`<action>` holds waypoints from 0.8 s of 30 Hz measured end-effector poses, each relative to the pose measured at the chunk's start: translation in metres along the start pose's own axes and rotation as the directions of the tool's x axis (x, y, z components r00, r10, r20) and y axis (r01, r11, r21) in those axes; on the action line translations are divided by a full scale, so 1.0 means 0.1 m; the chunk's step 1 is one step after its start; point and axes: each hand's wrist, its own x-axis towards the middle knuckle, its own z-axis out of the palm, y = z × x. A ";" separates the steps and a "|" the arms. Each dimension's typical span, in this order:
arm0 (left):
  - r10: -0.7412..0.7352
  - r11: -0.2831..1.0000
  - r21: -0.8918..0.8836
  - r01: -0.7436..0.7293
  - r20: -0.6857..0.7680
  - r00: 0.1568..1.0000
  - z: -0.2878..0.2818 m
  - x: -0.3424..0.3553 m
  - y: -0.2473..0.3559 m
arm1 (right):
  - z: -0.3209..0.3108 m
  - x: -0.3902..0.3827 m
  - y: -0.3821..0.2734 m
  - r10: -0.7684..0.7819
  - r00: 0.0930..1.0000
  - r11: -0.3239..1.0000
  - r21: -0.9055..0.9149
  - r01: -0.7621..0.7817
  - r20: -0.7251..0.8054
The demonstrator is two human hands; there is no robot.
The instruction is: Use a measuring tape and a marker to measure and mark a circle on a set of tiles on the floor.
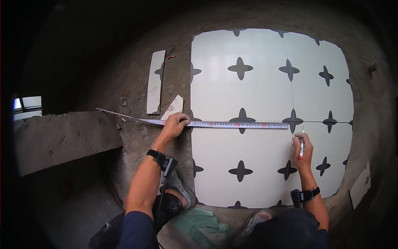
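Observation:
White floor tiles (261, 95) with dark four-point star marks lie on a rough grey mortar floor. A steel tape measure blade (232, 124) stretches across them from left to right, ending near a tile joint. My left hand (176, 123) presses the blade down at the tiles' left edge. My right hand (302, 146) holds a red and white marker (301, 145) upright, its tip just below the blade's right end, touching the tile. Both wrists wear black straps.
A narrow cut tile strip (156, 81) and a small triangular offcut (174, 108) lie left of the tiles. A raised mortar ledge (62, 137) sits at the left. Another tile piece (360, 186) rests at the right. My knees and shoes are at the bottom.

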 end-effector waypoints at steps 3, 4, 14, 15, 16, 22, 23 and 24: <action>-0.017 0.999 0.050 0.019 -0.045 0.999 0.05 -0.02 0.02 | 0.03 0.01 -0.02 0.001 1.000 1.000 0.010 -0.001 -0.003; 0.000 0.998 0.060 0.003 -0.053 0.999 0.06 -0.02 0.02 | 0.03 0.01 -0.01 -0.002 1.000 1.000 0.011 0.002 0.002; -0.042 0.997 0.068 0.042 -0.008 0.999 0.09 0.00 0.14 | -0.04 0.06 -0.06 -0.013 1.000 0.999 -0.051 0.012 -0.026; -0.001 0.996 0.087 0.002 -0.011 1.000 0.11 0.02 0.10 | -0.09 0.07 0.01 -0.029 0.999 0.998 -0.051 0.027 -0.036; 0.044 0.994 0.097 -0.044 -0.007 0.999 0.16 0.05 0.04 | -0.06 0.10 0.13 -0.032 0.999 0.999 -0.007 0.032 -0.035; -0.018 0.998 0.057 0.020 -0.028 0.999 -0.03 -0.06 -0.03 | 0.12 0.24 0.01 0.118 0.991 0.972 0.209 -0.103 -0.064; -0.045 0.997 0.056 0.047 -0.033 0.998 -0.04 -0.06 -0.10 | 0.15 0.26 0.00 0.148 0.987 0.959 0.252 -0.127 -0.067; -0.033 0.998 0.045 0.035 -0.039 0.999 0.04 -0.04 -0.06 | 0.12 0.27 0.02 0.150 0.985 0.964 0.234 -0.127 -0.085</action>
